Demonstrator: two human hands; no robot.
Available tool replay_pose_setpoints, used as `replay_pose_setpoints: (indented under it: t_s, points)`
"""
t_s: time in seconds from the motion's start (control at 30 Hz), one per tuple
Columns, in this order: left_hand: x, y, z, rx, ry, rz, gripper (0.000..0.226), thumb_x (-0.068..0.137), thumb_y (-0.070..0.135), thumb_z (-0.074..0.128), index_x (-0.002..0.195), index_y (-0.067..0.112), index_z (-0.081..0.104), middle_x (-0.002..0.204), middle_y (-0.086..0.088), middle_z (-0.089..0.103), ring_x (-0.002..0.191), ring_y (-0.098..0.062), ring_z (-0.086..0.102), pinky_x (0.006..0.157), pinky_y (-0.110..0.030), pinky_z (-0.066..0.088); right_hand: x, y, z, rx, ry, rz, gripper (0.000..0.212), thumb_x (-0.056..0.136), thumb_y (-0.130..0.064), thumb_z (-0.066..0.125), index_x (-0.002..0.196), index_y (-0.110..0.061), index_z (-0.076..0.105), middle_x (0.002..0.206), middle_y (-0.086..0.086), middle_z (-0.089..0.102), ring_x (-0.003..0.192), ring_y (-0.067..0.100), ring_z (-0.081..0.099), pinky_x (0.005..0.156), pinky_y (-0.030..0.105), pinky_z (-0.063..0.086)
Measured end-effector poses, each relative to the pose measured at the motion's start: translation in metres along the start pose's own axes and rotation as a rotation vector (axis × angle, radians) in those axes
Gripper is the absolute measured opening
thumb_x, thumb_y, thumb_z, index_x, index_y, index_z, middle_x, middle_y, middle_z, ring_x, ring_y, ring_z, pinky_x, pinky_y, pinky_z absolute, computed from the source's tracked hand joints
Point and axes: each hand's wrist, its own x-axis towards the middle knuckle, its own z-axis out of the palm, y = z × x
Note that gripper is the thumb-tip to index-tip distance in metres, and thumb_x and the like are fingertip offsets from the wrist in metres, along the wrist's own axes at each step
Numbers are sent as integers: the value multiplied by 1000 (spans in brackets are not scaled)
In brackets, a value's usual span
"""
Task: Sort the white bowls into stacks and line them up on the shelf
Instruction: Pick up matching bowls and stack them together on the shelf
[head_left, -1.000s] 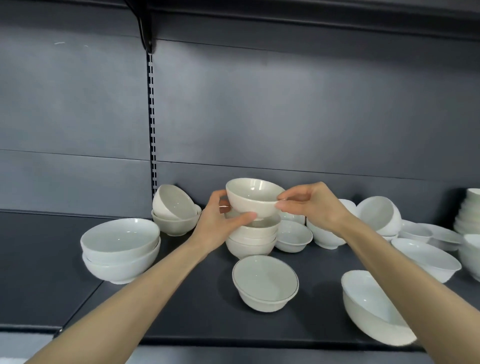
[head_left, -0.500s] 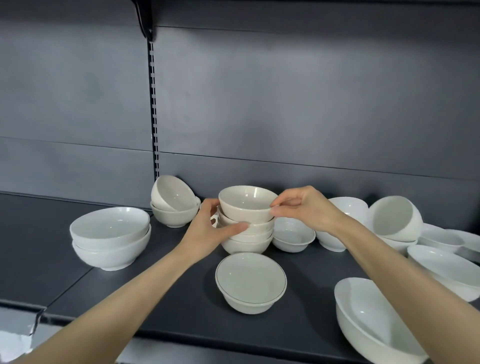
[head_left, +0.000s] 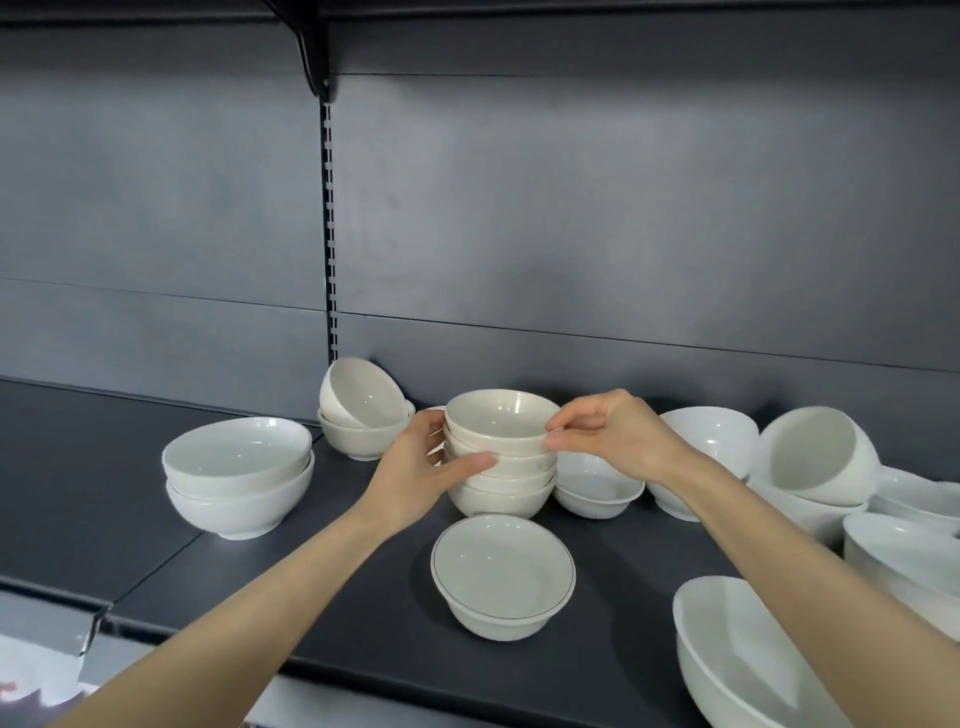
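A stack of several cream bowls (head_left: 501, 491) stands mid-shelf on the dark shelf (head_left: 104, 499). Its top bowl (head_left: 498, 421) sits nested on the others. My left hand (head_left: 421, 475) wraps the stack's left side, thumb across its front. My right hand (head_left: 608, 434) pinches the top bowl's right rim with fingertips. In front of the stack lies a single white bowl with a thin dark rim line (head_left: 503, 571). Two large white bowls (head_left: 239, 475) are stacked at the left. Behind them a bowl lies tilted in another (head_left: 363, 410).
More white bowls crowd the right: a small one (head_left: 597, 491) beside the stack, a round one (head_left: 711, 441), a tilted one (head_left: 815, 457), and a big oval bowl (head_left: 743, 660) at the front edge. The grey back panel (head_left: 571, 234) rises behind. An upper shelf bracket (head_left: 311, 57) hangs overhead.
Both hands lowered the top bowl from above the stack until it nested on it. The view also shifted, so the shelf appears lower and closer.
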Motion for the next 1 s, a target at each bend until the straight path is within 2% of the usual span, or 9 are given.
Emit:
replay_pose_setpoints:
  t_s: [0.17,0.37,0.57,0.63,0.73,0.8,0.87,0.93,1.0]
  points:
    - [0,2,0,-16,-7,2,67,46,50,81,104,34,50,113,15,62,109,-1,60,91,-23,50,2,-2,-1,-34,1,0,13,77,-23,79,88,-18,75,92,-8,75,89,-1,67,83,12,43]
    - [0,-1,-1,-24,-26,7,65,54,43,90,105,35,51,117,11,61,114,-6,58,94,-24,49,3,-3,1,-59,7,2,18,75,-26,81,90,-17,75,95,-6,74,91,2,66,83,12,44]
    - [-4,-2,-3,-49,-55,-10,67,49,47,82,108,36,52,118,13,62,112,-1,58,92,-21,49,3,-4,0,-93,1,-4,25,73,-32,81,94,-21,74,102,-10,70,105,8,61,101,33,46]
    - [-5,-1,-3,-27,-69,-15,64,54,40,86,107,41,50,117,19,60,111,5,56,89,-16,46,2,-4,1,-102,3,3,36,71,-34,82,104,-24,70,109,-9,67,111,8,58,103,36,44]
    - [-5,-2,-6,12,-76,-37,62,67,24,87,105,46,44,115,28,52,111,10,49,88,-16,41,1,-1,2,-98,3,79,67,66,-38,84,126,-27,56,121,-1,61,115,15,57,106,39,42]
    - [-5,-6,-11,32,-82,-82,78,58,38,89,121,41,44,124,23,51,119,1,48,97,-26,44,1,2,6,-78,-19,127,91,60,-43,86,139,-24,43,129,0,55,117,20,57,106,41,42]
    - [-6,-7,-15,76,-101,-135,107,49,52,86,140,25,38,135,12,48,123,-9,48,101,-32,45,2,4,11,-51,-43,147,108,56,-45,87,146,-18,32,133,-5,48,123,18,52,107,41,41]
    - [-7,-8,-17,56,-126,-171,102,59,44,88,142,19,35,135,6,48,117,-10,53,93,-25,47,2,6,17,-34,-49,161,117,54,-47,87,149,-16,26,132,-10,43,128,13,46,107,40,42]
    - [-8,-7,-17,38,-154,-192,89,66,34,87,139,22,38,131,5,51,111,-7,58,86,-21,49,2,7,20,6,-67,187,112,60,-40,87,149,-16,23,131,-9,44,126,12,47,104,38,46]
